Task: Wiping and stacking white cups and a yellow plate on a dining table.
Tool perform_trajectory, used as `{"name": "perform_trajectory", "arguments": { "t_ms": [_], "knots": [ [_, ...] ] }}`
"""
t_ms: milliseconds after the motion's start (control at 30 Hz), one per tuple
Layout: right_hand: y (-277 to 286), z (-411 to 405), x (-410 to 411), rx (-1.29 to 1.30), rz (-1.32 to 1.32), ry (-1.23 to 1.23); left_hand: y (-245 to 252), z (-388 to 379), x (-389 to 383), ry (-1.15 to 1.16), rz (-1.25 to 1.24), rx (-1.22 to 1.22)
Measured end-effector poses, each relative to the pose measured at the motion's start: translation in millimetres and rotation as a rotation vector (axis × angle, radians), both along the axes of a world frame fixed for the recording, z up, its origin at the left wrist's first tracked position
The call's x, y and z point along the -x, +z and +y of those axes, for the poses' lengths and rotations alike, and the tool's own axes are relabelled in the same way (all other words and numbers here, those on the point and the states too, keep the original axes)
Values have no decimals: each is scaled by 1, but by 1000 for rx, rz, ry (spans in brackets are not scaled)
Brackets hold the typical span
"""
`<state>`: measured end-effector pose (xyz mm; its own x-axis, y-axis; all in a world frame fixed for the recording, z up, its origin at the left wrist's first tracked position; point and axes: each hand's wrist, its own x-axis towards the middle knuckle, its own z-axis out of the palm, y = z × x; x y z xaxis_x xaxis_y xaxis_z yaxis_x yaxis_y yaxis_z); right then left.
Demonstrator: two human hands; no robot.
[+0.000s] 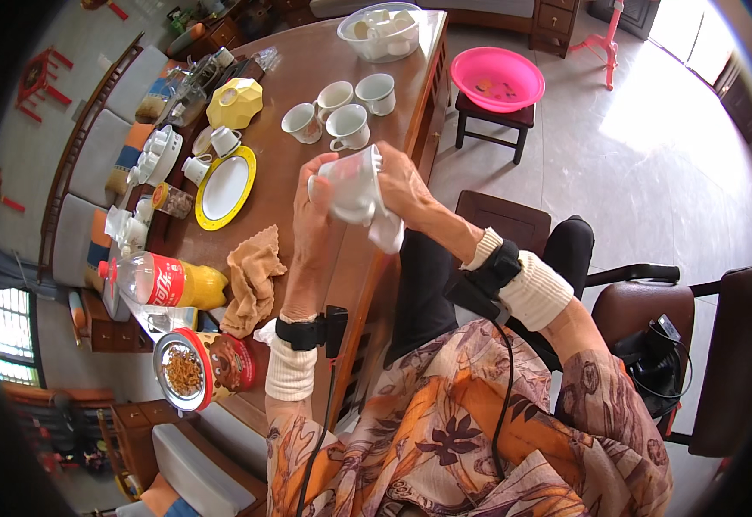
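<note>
Above the table's near edge, my left hand grips one side of a white ceramic cup, which is tilted and slightly blurred. On the cup's other side is my right hand, its fingers bent over the rim with a white cloth hanging below them. Just beyond my hands, several cups with handles, among them this white teacup, stand upright on the wooden table. A crumpled tan cloth lies to the left of my left wrist.
Left of my hands are a yellow-rimmed plate, a faceted yellow bowl, a plastic soda bottle and an open snack tin. A clear basin of cups sits at the far end. A pink basin rests on a stool.
</note>
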<state>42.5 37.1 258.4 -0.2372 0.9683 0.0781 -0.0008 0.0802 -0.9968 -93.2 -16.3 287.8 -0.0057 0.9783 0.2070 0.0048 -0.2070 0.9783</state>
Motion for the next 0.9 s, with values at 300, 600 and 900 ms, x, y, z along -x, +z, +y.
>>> {"name": "perform_trajectory", "arguments": {
  "t_ms": [300,600,900],
  "knots": [
    [-24,1,6,-188,-196,-42,-4,-2,3,46,107,50],
    [8,-6,-14,-896,-422,-150,-5,3,7,-80,-203,590],
    [-20,9,-4,184,129,54,-10,3,-9,81,205,-192]
  ]
}}
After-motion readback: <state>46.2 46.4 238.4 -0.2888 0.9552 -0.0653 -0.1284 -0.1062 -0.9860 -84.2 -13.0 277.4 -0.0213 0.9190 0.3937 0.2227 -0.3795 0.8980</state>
